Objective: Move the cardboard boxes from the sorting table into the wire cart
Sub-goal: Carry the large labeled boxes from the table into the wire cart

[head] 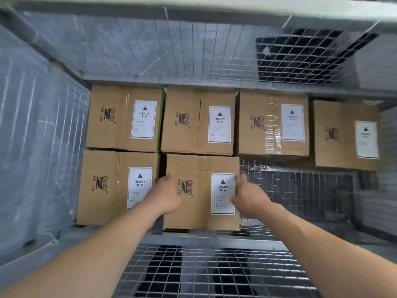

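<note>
I look down into the wire cart (300, 190). A brown cardboard box (202, 166) with a white HEAVY label lies in the front row, middle, on the mesh floor. My left hand (166, 196) presses on its left edge, fingers curled down into the gap beside it. At the right edge sits my right hand (249, 196), with its fingers over the box's side. Another box (103, 186) lies close on the left. Several more boxes (197, 119) fill the back row.
The cart's near mesh wall (214, 274) runs under my forearms. Plastic-wrapped mesh walls stand at the left (32, 147) and the back (150, 46). Bare mesh floor shows to the right of the held box, in front of the two right-hand back-row boxes.
</note>
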Demonstrator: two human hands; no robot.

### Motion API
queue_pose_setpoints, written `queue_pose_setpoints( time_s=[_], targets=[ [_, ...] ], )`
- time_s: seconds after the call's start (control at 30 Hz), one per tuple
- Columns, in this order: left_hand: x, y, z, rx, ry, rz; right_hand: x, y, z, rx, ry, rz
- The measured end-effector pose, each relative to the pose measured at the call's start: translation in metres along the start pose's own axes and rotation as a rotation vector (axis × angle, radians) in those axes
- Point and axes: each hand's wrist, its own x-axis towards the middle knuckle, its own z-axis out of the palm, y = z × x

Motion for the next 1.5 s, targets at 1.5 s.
queue_pose_setpoints(
  time_s=[1.5],
  targets=[
    [-0.675,0.256,0.059,0.952,0.494,1.577,-0.766,0.178,0.008,0.339,1.056,0.731]
  ],
)
